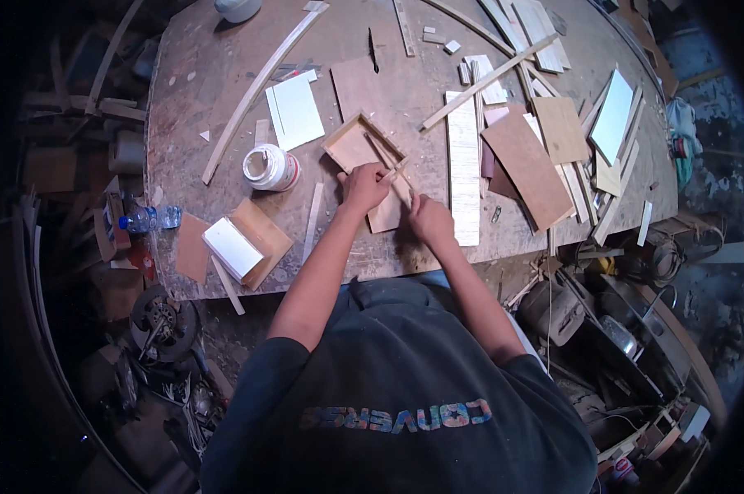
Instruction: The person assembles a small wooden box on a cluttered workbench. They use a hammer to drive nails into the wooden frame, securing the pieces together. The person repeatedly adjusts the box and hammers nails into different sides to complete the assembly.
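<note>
A shallow wooden box (343,138) with low thin walls lies near the middle of the workbench. My left hand (365,188) is closed at its near side, fingers pinched by the near right corner. Close by on the right, my right hand (431,221) grips a narrow wooden strip (402,189) that slants toward that corner. The fingers hide where strip and box meet, so I cannot tell whether they touch. Under my hands a flat brown board (383,219) partly shows.
An open white jar (259,167) stands left of the box, near a white panel (299,119). A water bottle (151,217) lies at the left edge. Right are a long pale board (463,181), a brown panel (527,165) and several stacked strips. A dark thin tool (373,51) lies behind.
</note>
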`<action>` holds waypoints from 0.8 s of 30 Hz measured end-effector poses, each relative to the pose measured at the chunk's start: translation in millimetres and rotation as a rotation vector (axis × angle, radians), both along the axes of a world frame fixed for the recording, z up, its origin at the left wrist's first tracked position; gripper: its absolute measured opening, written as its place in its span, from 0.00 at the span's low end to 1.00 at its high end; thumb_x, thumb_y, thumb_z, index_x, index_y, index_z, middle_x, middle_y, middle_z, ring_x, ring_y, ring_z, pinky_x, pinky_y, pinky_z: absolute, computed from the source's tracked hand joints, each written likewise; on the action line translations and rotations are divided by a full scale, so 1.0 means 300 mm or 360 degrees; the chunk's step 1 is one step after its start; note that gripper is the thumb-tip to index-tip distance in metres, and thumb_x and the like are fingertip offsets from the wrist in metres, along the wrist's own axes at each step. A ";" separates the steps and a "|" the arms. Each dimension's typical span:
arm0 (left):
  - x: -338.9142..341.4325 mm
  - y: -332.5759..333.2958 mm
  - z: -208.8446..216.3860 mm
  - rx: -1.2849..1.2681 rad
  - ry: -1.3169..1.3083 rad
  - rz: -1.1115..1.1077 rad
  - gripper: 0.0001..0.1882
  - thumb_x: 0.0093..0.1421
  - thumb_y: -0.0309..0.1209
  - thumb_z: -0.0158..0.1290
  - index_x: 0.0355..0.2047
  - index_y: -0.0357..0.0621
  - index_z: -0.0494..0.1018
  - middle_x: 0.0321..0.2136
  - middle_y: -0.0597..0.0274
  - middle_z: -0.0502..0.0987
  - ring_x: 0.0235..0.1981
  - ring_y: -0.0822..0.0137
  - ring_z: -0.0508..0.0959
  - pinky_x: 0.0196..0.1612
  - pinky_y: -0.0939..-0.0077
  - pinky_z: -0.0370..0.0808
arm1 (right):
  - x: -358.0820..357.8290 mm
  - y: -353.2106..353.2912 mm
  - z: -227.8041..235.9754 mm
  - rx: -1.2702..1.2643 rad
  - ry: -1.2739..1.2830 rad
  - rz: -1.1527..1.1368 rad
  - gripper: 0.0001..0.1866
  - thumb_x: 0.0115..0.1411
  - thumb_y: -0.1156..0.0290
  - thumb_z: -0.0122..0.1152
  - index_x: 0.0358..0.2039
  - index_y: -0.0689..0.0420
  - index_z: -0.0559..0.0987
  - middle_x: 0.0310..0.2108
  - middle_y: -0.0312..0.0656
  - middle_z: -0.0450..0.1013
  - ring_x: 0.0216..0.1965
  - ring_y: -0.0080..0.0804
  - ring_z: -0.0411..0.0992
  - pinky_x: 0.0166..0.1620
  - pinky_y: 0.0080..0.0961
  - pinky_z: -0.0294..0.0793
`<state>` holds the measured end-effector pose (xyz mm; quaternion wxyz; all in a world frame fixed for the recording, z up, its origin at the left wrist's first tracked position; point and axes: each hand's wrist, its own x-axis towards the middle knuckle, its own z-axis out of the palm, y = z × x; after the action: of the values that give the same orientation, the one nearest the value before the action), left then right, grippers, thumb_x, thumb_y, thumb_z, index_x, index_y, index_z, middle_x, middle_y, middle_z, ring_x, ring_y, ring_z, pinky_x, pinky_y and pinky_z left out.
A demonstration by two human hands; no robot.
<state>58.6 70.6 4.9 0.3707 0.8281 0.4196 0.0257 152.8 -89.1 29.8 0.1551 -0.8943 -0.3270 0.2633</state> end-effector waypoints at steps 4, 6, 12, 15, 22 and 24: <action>0.002 0.000 -0.008 0.0024 0.0007 0.0017 0.08 0.56 0.40 0.63 0.31 0.53 0.82 0.28 0.64 0.84 0.34 0.60 0.83 0.48 0.51 0.64 | -0.010 -0.173 0.015 -0.0162 0.0040 0.0058 0.28 0.72 0.52 0.40 0.34 0.60 0.83 0.29 0.63 0.78 0.35 0.62 0.78 0.42 0.56 0.76; -0.001 0.007 -0.026 0.0032 -0.0022 -0.0007 0.08 0.57 0.41 0.63 0.31 0.53 0.83 0.27 0.65 0.84 0.33 0.61 0.83 0.47 0.53 0.64 | 0.009 -0.088 0.012 -0.0036 -0.0012 0.0046 0.28 0.72 0.52 0.41 0.32 0.61 0.83 0.29 0.62 0.78 0.35 0.62 0.78 0.41 0.55 0.77; 0.009 0.009 0.009 0.0022 0.0068 -0.0010 0.09 0.57 0.42 0.63 0.31 0.53 0.82 0.29 0.64 0.85 0.36 0.61 0.83 0.45 0.53 0.65 | 0.015 -0.138 0.019 -0.0058 -0.0053 0.0067 0.27 0.72 0.53 0.43 0.31 0.61 0.82 0.26 0.61 0.77 0.31 0.63 0.77 0.37 0.55 0.77; 0.006 0.010 -0.004 -0.0043 0.0042 -0.0003 0.08 0.56 0.40 0.63 0.30 0.51 0.81 0.29 0.64 0.84 0.37 0.58 0.82 0.51 0.47 0.63 | 0.034 -0.117 0.021 -0.0064 -0.0117 0.0061 0.26 0.72 0.53 0.43 0.32 0.60 0.82 0.25 0.60 0.77 0.30 0.62 0.78 0.36 0.55 0.77; 0.009 0.006 -0.007 -0.0034 0.0084 0.0017 0.09 0.56 0.41 0.63 0.30 0.51 0.81 0.30 0.63 0.84 0.39 0.57 0.82 0.52 0.46 0.62 | 0.023 -0.121 -0.017 -0.0051 -0.0192 0.0146 0.27 0.72 0.53 0.42 0.30 0.60 0.82 0.23 0.58 0.78 0.26 0.60 0.78 0.33 0.51 0.78; 0.009 0.004 -0.017 0.0023 0.0072 0.0012 0.10 0.56 0.42 0.64 0.31 0.51 0.82 0.29 0.63 0.84 0.36 0.59 0.83 0.49 0.49 0.64 | 0.026 -0.116 -0.002 -0.0078 -0.0208 0.0151 0.27 0.72 0.52 0.42 0.30 0.59 0.82 0.22 0.58 0.77 0.25 0.60 0.78 0.32 0.52 0.78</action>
<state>61.2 71.7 -0.1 0.3550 0.8296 0.4309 0.0113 160.6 -124.1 29.0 0.0987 -0.8965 -0.3719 0.2194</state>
